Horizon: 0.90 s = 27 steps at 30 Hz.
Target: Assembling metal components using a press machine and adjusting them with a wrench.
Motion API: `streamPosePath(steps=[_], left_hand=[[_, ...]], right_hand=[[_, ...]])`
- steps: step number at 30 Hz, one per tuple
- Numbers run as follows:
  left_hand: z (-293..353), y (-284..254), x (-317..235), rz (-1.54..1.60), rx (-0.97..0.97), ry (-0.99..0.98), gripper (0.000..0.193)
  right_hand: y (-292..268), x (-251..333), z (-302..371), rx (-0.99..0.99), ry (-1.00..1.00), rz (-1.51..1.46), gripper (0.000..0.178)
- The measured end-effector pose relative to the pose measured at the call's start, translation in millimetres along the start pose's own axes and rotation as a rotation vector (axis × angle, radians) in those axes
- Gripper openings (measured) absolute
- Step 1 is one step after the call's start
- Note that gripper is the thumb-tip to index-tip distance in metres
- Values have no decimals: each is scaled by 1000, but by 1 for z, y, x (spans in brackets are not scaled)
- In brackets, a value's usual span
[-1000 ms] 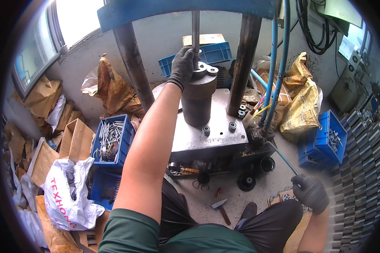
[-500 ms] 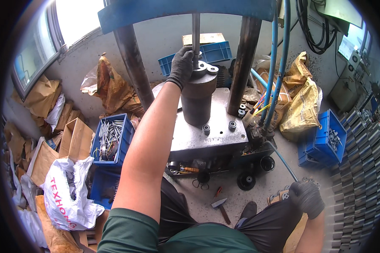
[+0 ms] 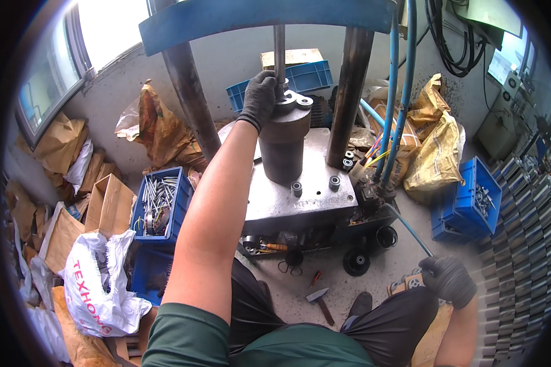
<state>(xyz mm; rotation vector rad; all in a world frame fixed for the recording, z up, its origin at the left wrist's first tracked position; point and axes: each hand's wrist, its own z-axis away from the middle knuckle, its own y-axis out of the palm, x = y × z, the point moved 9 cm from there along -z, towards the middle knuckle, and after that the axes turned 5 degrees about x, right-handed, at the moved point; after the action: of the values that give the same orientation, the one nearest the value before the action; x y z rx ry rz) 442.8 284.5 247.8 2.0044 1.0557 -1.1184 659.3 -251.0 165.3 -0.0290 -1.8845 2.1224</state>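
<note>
My left hand (image 3: pixel 260 101), in a dark glove, has its fingers curled beside the lower end of a vertical steel rod (image 3: pixel 280 52). The fingertips are hidden, so what they pinch cannot be made out. Just beside them, a shiny metal link with ring-shaped ends (image 3: pixel 302 101) lies on top of a thick dark steel cylinder (image 3: pixel 281 150). That cylinder stands upright on the press's metal table (image 3: pixel 269 205). At the lower right, my gloved right hand (image 3: pixel 450 281) is wrapped round the end of a thin bluish lever (image 3: pixel 410 231), which slopes up to the machine.
Two dark posts (image 3: pixel 193 98) carry a blue crossbeam (image 3: pixel 269 24). Small bushings (image 3: pixel 335 183) stand on the table. A hammer (image 3: pixel 319 304) lies on the floor. Blue crates (image 3: pixel 180 205) and sacks flank the machine; stacked metal parts (image 3: pixel 526 244) line the right.
My right hand and the lever end have risen slightly. The rod's lower end looks a little higher, with a short metal piece showing beneath it. My left hand stays beside it.
</note>
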Motion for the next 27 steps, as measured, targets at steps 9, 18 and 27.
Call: streamPosePath(steps=[9, 18, 27], left_hand=[[-1, -1, 1, -5, 12, 4, 29], [4, 3, -4, -29, -12, -13, 30], [4, 6, -4, -25, 9, -13, 31]], right_hand=[[-19, 3, 5, -152, 63, -140, 27], [-12, -3, 4, -81, 86, -193, 26], [-17, -2, 4, -153, 99, -195, 26]])
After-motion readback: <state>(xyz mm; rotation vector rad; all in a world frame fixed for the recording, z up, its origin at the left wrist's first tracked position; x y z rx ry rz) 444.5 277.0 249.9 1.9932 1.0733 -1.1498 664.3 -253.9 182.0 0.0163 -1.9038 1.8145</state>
